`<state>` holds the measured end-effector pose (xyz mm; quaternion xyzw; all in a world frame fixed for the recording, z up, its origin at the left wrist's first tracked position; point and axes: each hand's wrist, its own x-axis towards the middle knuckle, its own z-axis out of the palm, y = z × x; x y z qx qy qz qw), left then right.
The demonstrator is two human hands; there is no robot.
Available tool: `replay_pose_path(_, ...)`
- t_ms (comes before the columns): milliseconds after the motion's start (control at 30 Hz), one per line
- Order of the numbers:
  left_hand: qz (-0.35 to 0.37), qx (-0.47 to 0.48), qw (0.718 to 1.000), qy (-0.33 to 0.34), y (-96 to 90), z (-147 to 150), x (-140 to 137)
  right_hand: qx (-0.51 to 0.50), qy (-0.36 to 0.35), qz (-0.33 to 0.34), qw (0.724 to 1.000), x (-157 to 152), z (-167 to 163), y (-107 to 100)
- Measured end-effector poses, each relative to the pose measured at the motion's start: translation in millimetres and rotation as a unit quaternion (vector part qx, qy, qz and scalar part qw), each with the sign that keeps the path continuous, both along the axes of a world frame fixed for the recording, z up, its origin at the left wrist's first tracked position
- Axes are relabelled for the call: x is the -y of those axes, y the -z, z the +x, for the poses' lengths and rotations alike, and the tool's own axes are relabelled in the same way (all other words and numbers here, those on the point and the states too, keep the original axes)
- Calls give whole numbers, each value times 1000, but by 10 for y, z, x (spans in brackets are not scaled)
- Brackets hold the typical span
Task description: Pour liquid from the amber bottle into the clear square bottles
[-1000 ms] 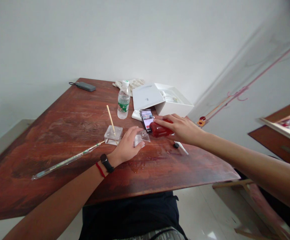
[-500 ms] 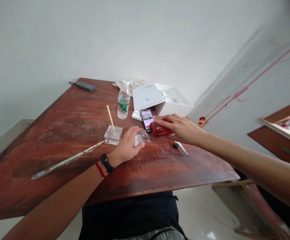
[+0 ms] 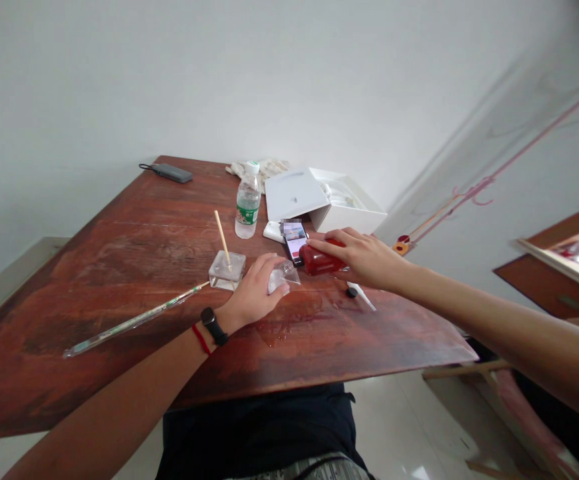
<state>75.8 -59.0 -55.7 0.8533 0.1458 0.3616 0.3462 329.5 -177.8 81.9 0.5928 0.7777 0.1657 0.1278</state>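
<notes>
My left hand [image 3: 256, 287] is wrapped round a small clear plastic container [image 3: 284, 275] on the wooden table, its contents whitish and partly hidden by my fingers. Held on its side in my right hand [image 3: 362, 257] is a red bottle [image 3: 320, 259], its dark neck pointing left at the container's rim. Whether liquid runs from it I cannot tell. Left of my left hand stands a clear square block-like container [image 3: 226, 270] with a wooden stick [image 3: 222, 235] upright in it. A wet patch [image 3: 282, 328] of liquid lies in front of my hands.
A water bottle [image 3: 248, 208], a phone [image 3: 296, 241] and an open white box [image 3: 354, 217] stand behind my hands. Farther left are a grey device [image 3: 169, 173] and a wrapped stick [image 3: 134, 323]. A black cap [image 3: 352, 292] lies beside a white tube-like item [image 3: 364, 297].
Almost nothing differs. Both hands keep their hold and place, and the view has shifted very slightly.
</notes>
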Motion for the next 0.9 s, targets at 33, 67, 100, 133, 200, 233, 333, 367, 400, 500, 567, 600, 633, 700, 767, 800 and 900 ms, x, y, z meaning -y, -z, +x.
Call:
replay_pose_path(33, -1, 0, 1000, 0, -1, 0, 0, 0, 1, -1, 1000, -1, 2, -1)
replay_pose_path(67, -1, 0, 1000, -1, -1, 1, 0, 0, 2, -2, 1000, -3, 5, -1)
replay_pose_path(100, -2, 0, 1000, -1, 0, 2, 0, 0, 2, -3, 1000, -4, 6, 0)
replay_pose_path(133, -2, 0, 1000, -1, 1, 3, 0, 0, 2, -2, 1000, -5, 8, 1)
replay_pose_path(200, -3, 0, 1000, -1, 2, 5, 0, 0, 1, 0, 1000, -7, 9, 4)
replay_pose_path(233, -3, 0, 1000, -1, 1, 5, 1, 1, 1, 2, 1000, -7, 8, 5)
replay_pose_path(333, -5, -1, 1000, -1, -5, 2, 5, 3, -3, 1, 1000, -6, 6, 5)
replay_pose_path(367, -5, -1, 1000, -1, -8, 1, 6, 4, -5, 0, 1000, -6, 5, 3)
replay_pose_path(400, -5, -2, 1000, -1, -10, 0, 7, 4, -6, 0, 1000, -5, 4, 1)
replay_pose_path(500, -6, -4, 1000, -2, -13, 1, 9, 3, -8, 2, 1000, -3, 3, -4)
replay_pose_path(567, -5, -4, 1000, -4, -10, 3, 8, 3, -7, 4, 1000, -3, 5, -6)
replay_pose_path(600, -5, -4, 1000, -4, -8, 4, 7, 3, -7, 4, 1000, -3, 6, -6)
replay_pose_path(633, -4, -5, 1000, -5, -6, 5, 7, 3, -7, 4, 1000, -3, 7, -6)
replay_pose_path(700, -3, -5, 1000, -5, -4, 6, 6, 3, -8, 4, 1000, -5, 9, -5)
replay_pose_path(767, -2, -5, 1000, -5, -3, 6, 7, 2, -9, 3, 1000, -7, 9, -3)
replay_pose_path(800, -2, -5, 1000, -5, -2, 6, 8, 1, -9, 2, 1000, -8, 9, -2)
replay_pose_path(900, -1, -5, 1000, -5, -1, 9, 8, 1, -6, -2, 1000, -10, 3, -1)
